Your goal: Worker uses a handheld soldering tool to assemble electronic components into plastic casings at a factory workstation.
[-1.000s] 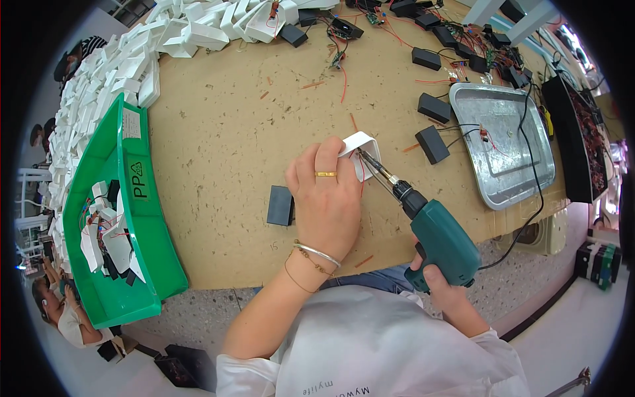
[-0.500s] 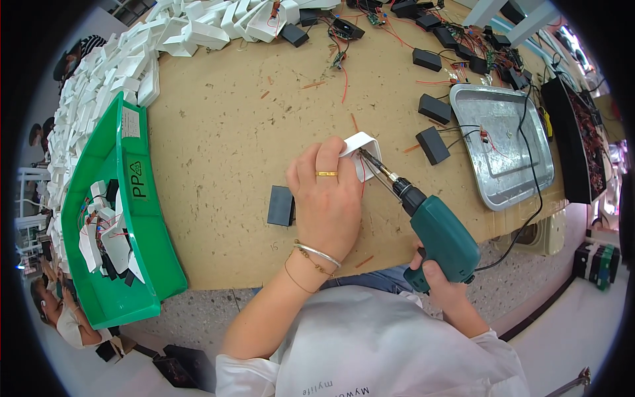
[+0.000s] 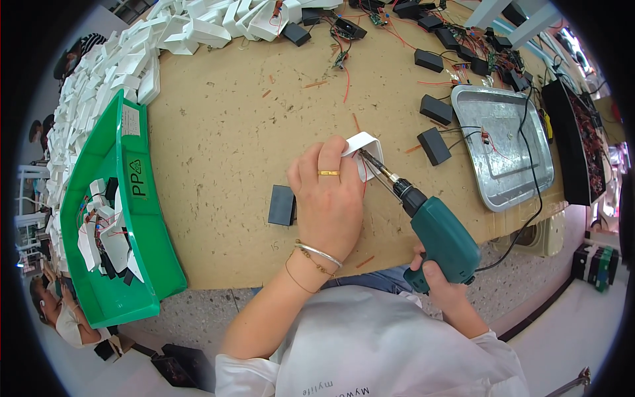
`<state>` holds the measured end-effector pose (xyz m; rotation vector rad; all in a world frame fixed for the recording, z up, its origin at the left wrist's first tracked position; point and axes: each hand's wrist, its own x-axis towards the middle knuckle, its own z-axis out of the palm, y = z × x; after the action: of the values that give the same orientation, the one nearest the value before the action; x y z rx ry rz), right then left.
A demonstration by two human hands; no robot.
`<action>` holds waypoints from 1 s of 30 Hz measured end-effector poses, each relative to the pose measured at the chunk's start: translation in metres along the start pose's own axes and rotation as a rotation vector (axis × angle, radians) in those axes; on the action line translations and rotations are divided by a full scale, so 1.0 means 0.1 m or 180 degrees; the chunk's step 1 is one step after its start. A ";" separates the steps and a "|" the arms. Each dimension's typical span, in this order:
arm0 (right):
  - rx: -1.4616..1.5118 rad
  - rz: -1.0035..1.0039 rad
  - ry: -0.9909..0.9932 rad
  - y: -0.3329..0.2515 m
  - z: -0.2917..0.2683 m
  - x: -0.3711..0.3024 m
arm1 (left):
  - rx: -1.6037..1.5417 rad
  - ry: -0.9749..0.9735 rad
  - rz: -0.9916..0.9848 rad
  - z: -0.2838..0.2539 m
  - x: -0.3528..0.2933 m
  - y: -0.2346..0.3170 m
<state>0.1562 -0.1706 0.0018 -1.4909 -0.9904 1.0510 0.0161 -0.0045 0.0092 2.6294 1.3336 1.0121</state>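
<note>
My left hand [image 3: 329, 198] is closed around a white plastic housing [image 3: 364, 140], its fingers covering most of the housing's left side. A thin red wire hangs from the housing. In my right hand [image 3: 436, 281] is a green corded soldering gun [image 3: 444, 235], gripped by its handle. Its narrow metal tip reaches into the open side of the housing, close to my left fingertips; whether it touches anything inside is hidden. A black rectangular box [image 3: 282, 205] lies just left of my left hand, with part of it behind the hand.
A green bin [image 3: 149, 245] holding white housings and wired parts stands at the left. White housings [image 3: 126, 73] are heaped at the far left. Black boxes with wires [image 3: 436, 109] lie right of centre, near a metal tray [image 3: 503, 195]. The gun's cord [image 3: 537, 165] crosses the tray.
Hardly anything differs. My head view has shifted very slightly; both hands, the housing and the soldering gun keep the same position relative to each other.
</note>
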 end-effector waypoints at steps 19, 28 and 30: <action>-0.0008 -0.0170 -0.0038 0.00 -0.04 -0.01 | -0.0001 0.0114 0.0006 0.02 -0.01 0.00; 0.0303 -0.0373 0.0152 0.07 -0.04 -0.05 | -0.0124 0.0164 0.0040 -0.02 0.03 -0.04; 0.0415 -0.0372 0.0223 0.03 -0.05 -0.02 | -0.0247 0.0119 0.0085 -0.08 0.03 -0.08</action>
<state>0.1605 -0.1742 -0.0001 -1.3386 -0.9305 0.9552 0.0072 0.0006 0.0142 2.5910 1.2426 1.0987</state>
